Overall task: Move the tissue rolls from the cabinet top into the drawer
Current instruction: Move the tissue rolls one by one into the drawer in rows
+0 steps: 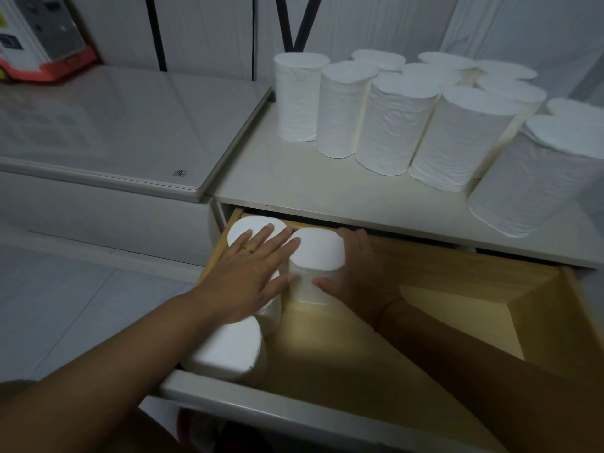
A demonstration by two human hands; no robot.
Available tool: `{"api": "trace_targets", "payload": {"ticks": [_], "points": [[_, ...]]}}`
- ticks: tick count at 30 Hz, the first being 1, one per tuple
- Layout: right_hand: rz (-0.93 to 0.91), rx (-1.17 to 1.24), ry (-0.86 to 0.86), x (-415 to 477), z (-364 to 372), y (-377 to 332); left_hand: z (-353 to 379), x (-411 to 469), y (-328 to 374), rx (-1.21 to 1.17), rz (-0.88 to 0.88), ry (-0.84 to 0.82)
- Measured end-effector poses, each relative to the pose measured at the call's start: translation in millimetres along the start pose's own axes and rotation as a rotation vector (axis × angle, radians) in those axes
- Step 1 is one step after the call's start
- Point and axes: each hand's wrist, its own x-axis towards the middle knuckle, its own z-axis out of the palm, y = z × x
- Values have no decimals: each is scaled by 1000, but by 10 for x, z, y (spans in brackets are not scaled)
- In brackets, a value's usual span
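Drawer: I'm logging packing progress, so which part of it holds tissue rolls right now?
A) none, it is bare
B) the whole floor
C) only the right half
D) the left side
D: the tissue rolls in the drawer stand by its left wall. The right hand grips another roll beside them, and the left hand lies flat on top. The rest is bare wood.

Upright tissue rolls (pixel 389 125) crowd the cabinet top (pixel 294 184); more rolls (pixel 225 348) stand left in the open drawer (pixel 457 266).

About fifteen tissue rolls (pixel 395 125), one drawer (pixel 542 325)
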Motion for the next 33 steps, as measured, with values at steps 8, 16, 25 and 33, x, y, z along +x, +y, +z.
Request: {"api": "trace_targets", "payload": {"ticks": [8, 16, 25, 33], "points": [[-41, 2, 10, -68, -353, 4, 14, 8, 43, -20, -8, -8], [122, 168, 291, -249, -1048, 291, 58, 103, 435, -85, 157, -3], [436, 272, 756, -332, -1655, 913, 92, 535, 998, -150, 210, 64], [499, 530, 590, -163, -1807, 1332, 26, 873, 1416, -171, 266, 92]]}}
